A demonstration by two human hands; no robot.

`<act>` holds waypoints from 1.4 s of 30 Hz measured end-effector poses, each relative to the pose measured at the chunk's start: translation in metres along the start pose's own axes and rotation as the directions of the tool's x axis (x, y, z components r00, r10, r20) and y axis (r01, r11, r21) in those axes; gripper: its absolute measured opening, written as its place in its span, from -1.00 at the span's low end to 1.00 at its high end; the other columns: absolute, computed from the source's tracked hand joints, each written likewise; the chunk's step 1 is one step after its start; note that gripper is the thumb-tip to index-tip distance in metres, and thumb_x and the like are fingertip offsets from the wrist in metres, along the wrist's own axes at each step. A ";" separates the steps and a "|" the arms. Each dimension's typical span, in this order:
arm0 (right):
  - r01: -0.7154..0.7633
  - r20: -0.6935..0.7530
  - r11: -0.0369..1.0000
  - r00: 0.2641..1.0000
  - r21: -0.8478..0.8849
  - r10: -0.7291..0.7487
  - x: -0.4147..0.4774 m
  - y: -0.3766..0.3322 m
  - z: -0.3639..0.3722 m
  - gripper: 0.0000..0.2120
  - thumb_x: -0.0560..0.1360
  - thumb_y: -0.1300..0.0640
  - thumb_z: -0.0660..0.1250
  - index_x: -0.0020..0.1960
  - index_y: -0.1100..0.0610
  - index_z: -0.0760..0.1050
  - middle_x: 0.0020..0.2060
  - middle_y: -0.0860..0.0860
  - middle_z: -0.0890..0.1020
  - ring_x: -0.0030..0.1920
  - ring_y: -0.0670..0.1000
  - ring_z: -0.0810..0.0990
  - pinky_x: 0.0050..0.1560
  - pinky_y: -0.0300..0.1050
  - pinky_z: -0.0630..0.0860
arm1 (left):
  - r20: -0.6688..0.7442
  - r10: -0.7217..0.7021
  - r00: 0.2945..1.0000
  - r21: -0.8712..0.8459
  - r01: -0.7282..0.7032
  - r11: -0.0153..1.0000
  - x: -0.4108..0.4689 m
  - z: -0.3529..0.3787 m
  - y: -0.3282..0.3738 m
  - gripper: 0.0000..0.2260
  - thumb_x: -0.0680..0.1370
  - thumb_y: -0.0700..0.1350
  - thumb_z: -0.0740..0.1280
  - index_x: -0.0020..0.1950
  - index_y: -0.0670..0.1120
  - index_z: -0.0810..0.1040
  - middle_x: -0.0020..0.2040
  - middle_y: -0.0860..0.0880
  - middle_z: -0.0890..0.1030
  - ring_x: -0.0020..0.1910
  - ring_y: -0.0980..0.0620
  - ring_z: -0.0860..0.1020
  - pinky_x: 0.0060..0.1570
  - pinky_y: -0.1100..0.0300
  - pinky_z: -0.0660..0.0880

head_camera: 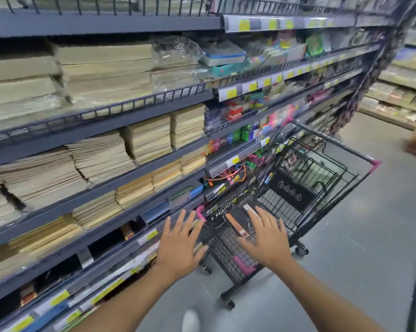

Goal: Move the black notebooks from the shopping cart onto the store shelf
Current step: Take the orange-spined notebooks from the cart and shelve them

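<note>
Left hand (180, 243) and right hand (265, 238) spread, holding nothing
The black notebooks (239, 220) lie just under your right hand inside the shopping cart (334, 142); take the stack by both edges, lift clear of the wire rim, then swing left to the store shelf (58, 140)

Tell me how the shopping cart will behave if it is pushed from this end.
The shopping cart would probably roll easily: it stands on small caster wheels on smooth grey floor. It looks light, being open wire mesh with little load. Swivelling casters might let it drift into the shelf close beside it.
</note>
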State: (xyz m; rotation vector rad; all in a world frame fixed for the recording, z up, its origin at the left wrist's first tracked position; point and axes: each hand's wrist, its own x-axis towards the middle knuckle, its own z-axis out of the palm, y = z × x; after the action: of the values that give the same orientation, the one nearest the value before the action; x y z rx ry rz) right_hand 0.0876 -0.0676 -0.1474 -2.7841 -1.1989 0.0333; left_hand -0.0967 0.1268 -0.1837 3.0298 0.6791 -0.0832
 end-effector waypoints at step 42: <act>0.178 0.633 0.968 0.733 0.177 -0.251 0.357 0.299 0.237 -0.13 0.49 -0.45 0.12 0.64 -0.13 -0.13 0.63 -0.01 0.01 0.62 0.11 -0.04 0.59 0.22 -0.08 | 0.628 -0.507 0.591 -0.274 0.777 0.567 0.392 0.229 0.174 -0.28 0.61 0.28 0.22 0.64 0.01 0.02 0.61 -0.10 0.26 0.49 -0.18 0.38 0.28 -0.08 0.51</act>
State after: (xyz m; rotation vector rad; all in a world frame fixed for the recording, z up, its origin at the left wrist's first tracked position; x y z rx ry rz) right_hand 0.5345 0.0098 -0.4070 -2.5736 -1.5801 1.1019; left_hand 0.3210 0.1257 -0.4323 1.9261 1.4606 -0.5575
